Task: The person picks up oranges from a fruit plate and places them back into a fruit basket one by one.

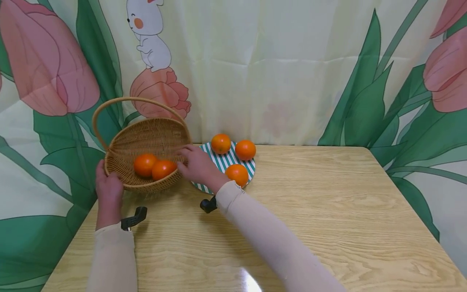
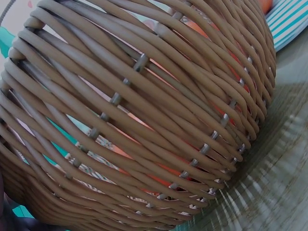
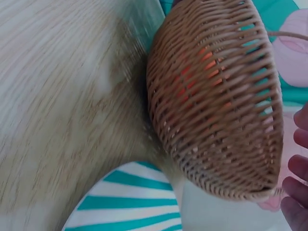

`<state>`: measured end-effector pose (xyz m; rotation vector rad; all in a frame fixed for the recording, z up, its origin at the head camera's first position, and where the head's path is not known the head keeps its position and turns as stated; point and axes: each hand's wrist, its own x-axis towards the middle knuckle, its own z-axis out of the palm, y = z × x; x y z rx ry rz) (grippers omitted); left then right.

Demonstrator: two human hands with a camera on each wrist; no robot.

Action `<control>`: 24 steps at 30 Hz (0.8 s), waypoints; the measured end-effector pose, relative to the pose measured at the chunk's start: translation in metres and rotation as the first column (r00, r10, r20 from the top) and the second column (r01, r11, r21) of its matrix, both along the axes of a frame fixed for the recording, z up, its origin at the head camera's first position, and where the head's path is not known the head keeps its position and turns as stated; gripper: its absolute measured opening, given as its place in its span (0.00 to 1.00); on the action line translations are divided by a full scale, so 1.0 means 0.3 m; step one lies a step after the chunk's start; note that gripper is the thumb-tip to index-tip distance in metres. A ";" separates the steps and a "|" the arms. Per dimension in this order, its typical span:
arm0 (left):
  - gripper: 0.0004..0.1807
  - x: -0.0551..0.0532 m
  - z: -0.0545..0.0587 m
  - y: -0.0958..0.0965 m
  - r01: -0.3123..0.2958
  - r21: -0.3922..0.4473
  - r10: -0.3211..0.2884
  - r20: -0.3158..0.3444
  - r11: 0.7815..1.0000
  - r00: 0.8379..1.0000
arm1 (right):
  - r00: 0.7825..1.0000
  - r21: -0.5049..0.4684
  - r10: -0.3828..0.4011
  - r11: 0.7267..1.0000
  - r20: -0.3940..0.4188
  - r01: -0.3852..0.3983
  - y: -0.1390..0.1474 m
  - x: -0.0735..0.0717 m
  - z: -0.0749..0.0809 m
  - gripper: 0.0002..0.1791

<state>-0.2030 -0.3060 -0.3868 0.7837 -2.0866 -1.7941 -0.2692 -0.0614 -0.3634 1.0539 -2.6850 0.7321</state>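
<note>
A brown wicker basket (image 1: 147,136) with a tall arched handle tilts with its mouth toward me at the left of the table. Two oranges (image 1: 145,164) lie side by side in it. My left hand (image 1: 110,190) grips the rim at the basket's left side. At the opposite rim is my right hand (image 1: 198,164), its fingers (image 3: 296,185) loosely bent beside the edge with nothing held in them. Through the weave in the left wrist view, patches of orange show. A striped plate (image 1: 223,161) bears three more oranges (image 1: 220,143), next to the right hand.
The wooden table (image 1: 321,202) reaches to a curtain (image 1: 292,81) printed with tulips and a rabbit, right behind the basket and plate. A black wrist camera mount (image 1: 135,217) sits on each wrist. The right forearm crosses in front of the plate.
</note>
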 end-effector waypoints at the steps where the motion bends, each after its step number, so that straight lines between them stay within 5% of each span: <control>1: 0.36 -0.001 -0.002 -0.001 0.000 0.002 0.000 -0.001 1.000 1.000 | 1.000 -0.001 -0.006 1.000 -0.001 0.006 0.010 0.002 0.000 0.21; 24: 0.35 -0.001 -0.008 -0.002 0.001 -0.008 -0.001 0.023 1.000 1.000 | 0.995 0.175 -0.073 0.983 0.068 0.060 0.218 -0.003 -0.027 0.24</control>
